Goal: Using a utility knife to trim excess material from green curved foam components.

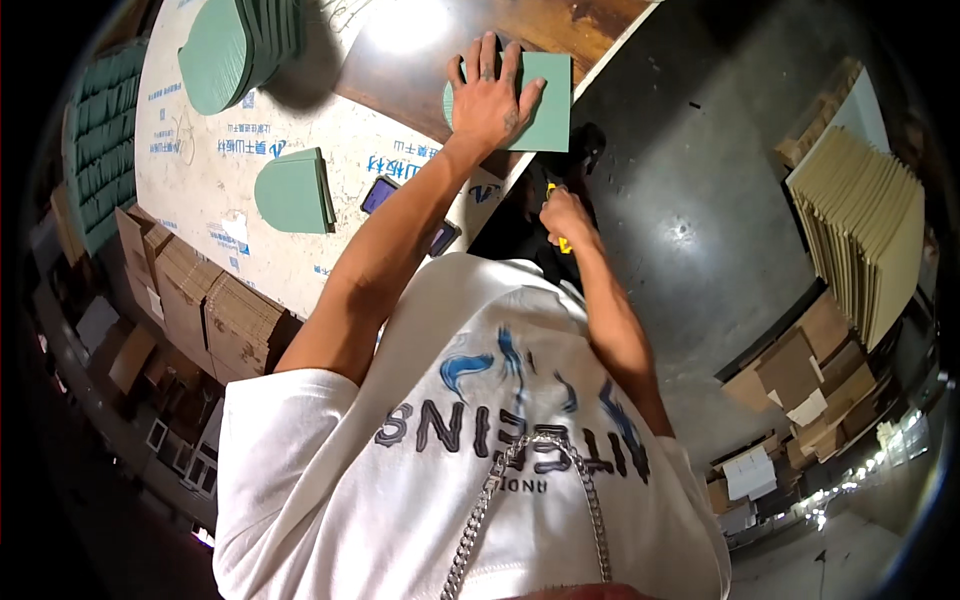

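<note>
Head view looked down over a white printed shirt (470,440) with a metal chain (500,500) hanging across it, and both bare forearms reached forward from there. Left hand (490,100) lay flat on a green card piece (545,100) with its fingers (487,62) spread wide and open, the palm pressing the piece down. That green piece, straight-edged on its right and rounded on its left, sat at the near edge of the surface (300,120), partly on the dark wooden patch and reaching the rim. Right hand (565,215) was lower, just off the edge of the surface, its fingers curled shut around a small yellow object (562,243); what sort of tool this was could not be told.

Further left on the pale printed sheet covering the surface lay a small stack of green half-round pieces (292,192), and a larger fanned stack of the same green pieces (235,45) stood near the far edge. A dark phone (378,193) lay beside the left forearm. Brown cartons (190,300) were stacked below the surface on the left. On the grey floor (690,220) to the right stood a fanned row of tan cardboard sheets (870,230), with cardboard scraps (800,390) near it.
</note>
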`<control>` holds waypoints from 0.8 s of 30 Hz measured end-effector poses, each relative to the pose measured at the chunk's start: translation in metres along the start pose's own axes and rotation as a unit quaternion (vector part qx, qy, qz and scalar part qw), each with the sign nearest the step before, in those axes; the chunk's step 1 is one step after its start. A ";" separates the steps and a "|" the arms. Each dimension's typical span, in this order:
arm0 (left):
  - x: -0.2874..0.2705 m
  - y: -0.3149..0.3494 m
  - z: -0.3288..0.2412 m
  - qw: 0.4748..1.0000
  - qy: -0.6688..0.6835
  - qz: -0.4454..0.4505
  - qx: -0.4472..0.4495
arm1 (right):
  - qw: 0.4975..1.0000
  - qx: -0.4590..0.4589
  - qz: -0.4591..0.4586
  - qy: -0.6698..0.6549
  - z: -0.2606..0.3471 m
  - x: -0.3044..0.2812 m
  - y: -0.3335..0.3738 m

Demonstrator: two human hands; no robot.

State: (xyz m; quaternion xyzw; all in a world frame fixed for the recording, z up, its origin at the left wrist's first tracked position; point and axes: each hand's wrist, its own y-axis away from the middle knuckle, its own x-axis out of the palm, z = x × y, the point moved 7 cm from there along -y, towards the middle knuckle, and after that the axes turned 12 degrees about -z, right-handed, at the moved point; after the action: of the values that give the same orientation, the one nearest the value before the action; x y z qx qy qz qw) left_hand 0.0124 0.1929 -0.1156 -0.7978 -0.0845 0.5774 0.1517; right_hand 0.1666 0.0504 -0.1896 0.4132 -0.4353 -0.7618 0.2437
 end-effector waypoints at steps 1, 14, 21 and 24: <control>-0.001 -0.014 -0.001 0.999 0.016 -0.027 0.005 | 0.979 -0.106 -0.175 0.006 -0.040 0.029 -0.037; -0.007 -0.003 0.020 0.992 0.002 0.007 -0.125 | 0.766 -0.113 -0.248 -0.582 0.037 -0.052 0.030; -0.032 0.029 0.035 0.944 0.109 0.023 -0.310 | 0.819 -0.089 -0.249 -0.509 0.045 -0.033 0.044; -0.032 0.006 0.053 0.933 0.171 -0.071 -0.307 | 0.841 -0.120 -0.213 -0.483 0.058 -0.035 0.052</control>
State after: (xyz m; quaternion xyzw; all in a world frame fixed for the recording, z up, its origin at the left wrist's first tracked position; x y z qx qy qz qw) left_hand -0.0485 0.1854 -0.1039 -0.8838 -0.2872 0.3662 -0.0484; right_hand 0.1369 0.0764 -0.1140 0.0432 -0.3039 -0.9444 -0.1182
